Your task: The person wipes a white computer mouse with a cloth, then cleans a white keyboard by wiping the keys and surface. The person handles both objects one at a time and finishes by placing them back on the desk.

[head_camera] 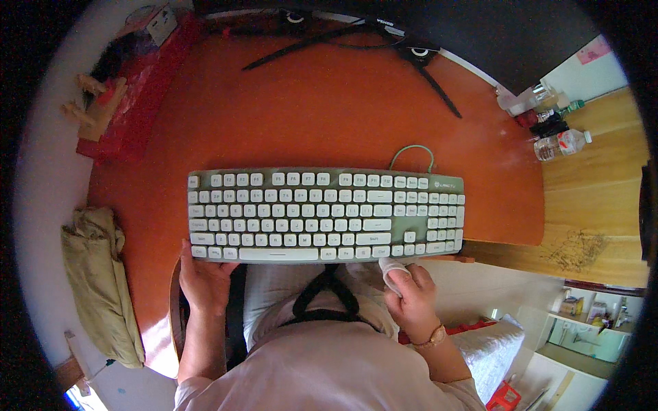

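A green computer keyboard with white keys [293, 225] spans the middle of the view at the near edge of the reddish-brown desk [308, 118]. At its lower left corner, my left hand [205, 280] grips the keyboard, with the fingers partly hidden beneath. My right hand [414, 295] holds a white cloth [395, 272] bunched around the fingertips, against the keyboard's front edge near the right Ctrl key. From the back edge of the keyboard a thin green cable [414, 146] loops up.
A black monitor [493, 41] on splayed legs and small speakers stand at the back. Right: a plastic bottle [563, 145] beside other bottles. Left: a red box [133, 103] with things on it, and an olive cloth [100, 287] over the desk's edge.
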`<state>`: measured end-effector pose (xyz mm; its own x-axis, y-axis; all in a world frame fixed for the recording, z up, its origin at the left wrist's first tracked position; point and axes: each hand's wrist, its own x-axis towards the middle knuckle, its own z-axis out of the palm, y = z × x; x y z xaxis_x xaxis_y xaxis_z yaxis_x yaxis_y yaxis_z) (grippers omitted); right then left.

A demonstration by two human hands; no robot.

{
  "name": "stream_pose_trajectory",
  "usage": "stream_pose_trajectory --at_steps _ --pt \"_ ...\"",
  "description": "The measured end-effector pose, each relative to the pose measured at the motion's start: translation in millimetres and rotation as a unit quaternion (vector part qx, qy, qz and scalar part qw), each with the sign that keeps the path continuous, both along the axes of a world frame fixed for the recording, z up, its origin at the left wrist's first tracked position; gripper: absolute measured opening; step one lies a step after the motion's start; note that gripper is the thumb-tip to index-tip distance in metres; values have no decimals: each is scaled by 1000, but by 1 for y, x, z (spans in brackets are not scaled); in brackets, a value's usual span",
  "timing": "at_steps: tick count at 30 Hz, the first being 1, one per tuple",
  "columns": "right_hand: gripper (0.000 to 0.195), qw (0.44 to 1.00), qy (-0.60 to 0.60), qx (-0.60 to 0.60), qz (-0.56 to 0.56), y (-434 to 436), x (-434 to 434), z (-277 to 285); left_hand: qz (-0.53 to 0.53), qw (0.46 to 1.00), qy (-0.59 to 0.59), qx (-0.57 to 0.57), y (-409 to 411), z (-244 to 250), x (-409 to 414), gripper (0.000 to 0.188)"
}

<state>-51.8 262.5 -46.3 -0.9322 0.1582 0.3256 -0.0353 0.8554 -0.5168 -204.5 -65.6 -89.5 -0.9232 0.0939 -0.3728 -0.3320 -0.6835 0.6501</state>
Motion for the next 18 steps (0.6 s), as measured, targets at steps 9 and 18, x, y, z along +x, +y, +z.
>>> stream_pose_trajectory --at_steps 9,18 --pt "48 998 -36 10 49 -14 -10 2 -13 1000 15 -6 2 3 0 54" --pt "42 989 -91 24 117 -34 -15 -4 -8 1000 7 -11 5 10 0 54"
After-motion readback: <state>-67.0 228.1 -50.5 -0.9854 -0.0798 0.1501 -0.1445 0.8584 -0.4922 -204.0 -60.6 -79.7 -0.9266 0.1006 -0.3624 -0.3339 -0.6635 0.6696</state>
